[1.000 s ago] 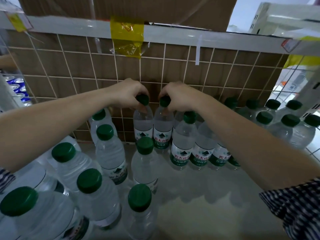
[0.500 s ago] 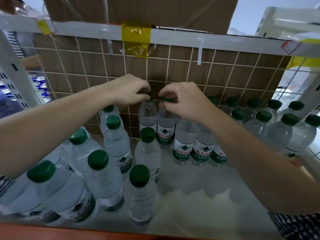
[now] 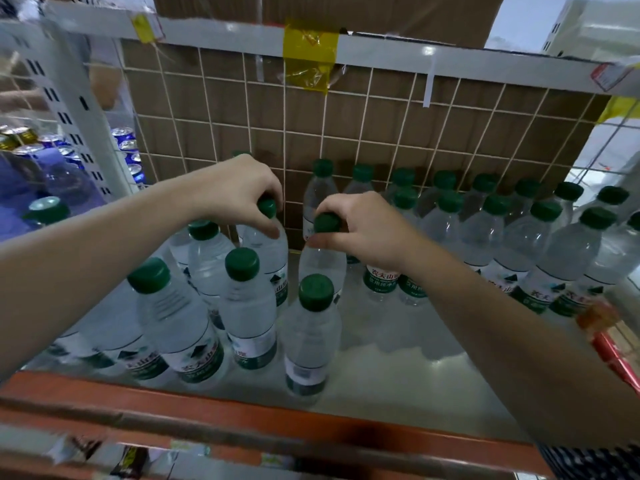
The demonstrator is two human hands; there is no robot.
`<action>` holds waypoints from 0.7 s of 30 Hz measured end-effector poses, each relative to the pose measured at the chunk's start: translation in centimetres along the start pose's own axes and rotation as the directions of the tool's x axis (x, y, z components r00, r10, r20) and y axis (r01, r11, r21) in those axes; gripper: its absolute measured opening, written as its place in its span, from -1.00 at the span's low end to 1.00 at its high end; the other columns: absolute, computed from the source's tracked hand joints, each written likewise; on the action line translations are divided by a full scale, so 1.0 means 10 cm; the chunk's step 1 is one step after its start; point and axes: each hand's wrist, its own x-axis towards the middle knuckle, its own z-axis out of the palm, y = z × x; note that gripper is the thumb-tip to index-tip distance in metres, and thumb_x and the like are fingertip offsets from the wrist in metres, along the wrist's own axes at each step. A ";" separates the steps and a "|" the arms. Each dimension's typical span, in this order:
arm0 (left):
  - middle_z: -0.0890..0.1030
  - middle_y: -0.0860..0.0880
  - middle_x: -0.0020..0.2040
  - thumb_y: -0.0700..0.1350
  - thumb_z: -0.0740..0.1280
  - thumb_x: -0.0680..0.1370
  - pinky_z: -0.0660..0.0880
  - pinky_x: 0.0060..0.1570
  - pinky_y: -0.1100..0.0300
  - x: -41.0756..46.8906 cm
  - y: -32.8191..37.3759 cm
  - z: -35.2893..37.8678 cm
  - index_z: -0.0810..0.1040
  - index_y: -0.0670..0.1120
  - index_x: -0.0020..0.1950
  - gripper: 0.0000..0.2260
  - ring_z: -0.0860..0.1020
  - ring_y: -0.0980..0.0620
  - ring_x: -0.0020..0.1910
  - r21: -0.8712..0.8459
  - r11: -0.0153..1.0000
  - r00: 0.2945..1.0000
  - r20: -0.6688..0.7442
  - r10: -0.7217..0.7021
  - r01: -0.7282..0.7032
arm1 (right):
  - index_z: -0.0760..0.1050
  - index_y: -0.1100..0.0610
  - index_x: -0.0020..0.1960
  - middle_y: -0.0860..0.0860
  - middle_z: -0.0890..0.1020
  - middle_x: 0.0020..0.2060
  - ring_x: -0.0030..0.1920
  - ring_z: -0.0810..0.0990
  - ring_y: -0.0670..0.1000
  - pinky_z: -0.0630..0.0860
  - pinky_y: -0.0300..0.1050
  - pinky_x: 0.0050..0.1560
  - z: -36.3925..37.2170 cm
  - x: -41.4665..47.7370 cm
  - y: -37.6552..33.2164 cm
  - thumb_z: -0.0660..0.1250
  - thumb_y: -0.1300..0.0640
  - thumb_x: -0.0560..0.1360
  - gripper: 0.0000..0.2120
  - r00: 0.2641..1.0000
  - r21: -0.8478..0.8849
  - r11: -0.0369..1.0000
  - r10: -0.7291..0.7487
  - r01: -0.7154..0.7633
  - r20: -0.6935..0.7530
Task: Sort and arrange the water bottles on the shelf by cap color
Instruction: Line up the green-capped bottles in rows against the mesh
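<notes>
Grey shelf floor [image 3: 398,358], wire grid [image 3: 381,116] at the back with brown cardboard behind it, red lip [image 3: 242,407] along the near edge.

Left hand [image 3: 239,192] reaches in from the left, palm down. Its fingers and thumb are curled round the green cap of the left-hand bottle [image 3: 266,251], which is mid-shelf, just in front of the grid. Right hand [image 3: 363,230] comes in from the right, palm down, fingers and thumb clamped on the green cap of the right-hand bottle [image 3: 322,265]. The two bottles are side by side with a narrow gap between them. Cannot tell whether their bases touch the shelf.

Open room: a broad bare strip at front centre and front right, between the red lip and the standing stock.

Back right: rows of green-capped bottles [image 3: 502,230] along the grid, close packed, upright.

Front left: loose cluster [image 3: 242,299] of green-capped bottles, unevenly spaced. One lone bottle [image 3: 311,327] stands nearest the lip.

Blue cans [image 3: 128,147] sit on the neighbouring shelf beyond the left upright.
</notes>
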 end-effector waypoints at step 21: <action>0.61 0.13 -0.25 0.17 0.53 0.34 0.39 -0.32 0.32 0.77 0.00 0.04 0.66 0.00 -0.04 -0.68 0.55 0.19 -0.29 -0.194 0.980 0.998 -0.050 0.044 -0.053 | 0.59 0.18 0.12 0.08 0.65 -0.01 -0.03 0.62 0.08 0.56 -0.08 -0.06 -0.38 0.48 0.30 0.48 -0.14 0.38 -0.53 0.965 -0.272 0.930 0.260 -0.247 0.013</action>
